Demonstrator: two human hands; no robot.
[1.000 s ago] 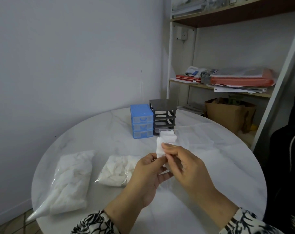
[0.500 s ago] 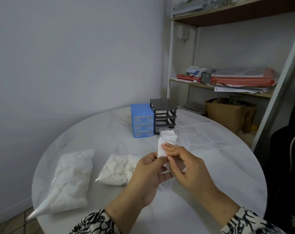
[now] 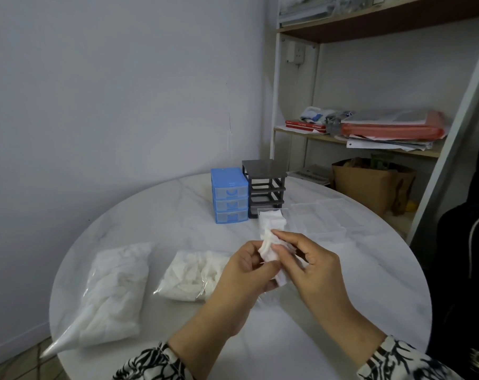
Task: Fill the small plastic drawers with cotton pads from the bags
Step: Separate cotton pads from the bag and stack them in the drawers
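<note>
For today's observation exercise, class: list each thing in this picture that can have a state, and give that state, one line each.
Blue drawer unit: all three drawers shut.
Grey drawer frame: drawers out, slots empty.
Clear drawers: lying on the table, contents unclear.
Large bag: lying flat, full of white cotton.
Small bag: lying flat, part full.
Cotton pads: pinched between both hands.
Left hand: holding pads.
Right hand: holding pads.
</note>
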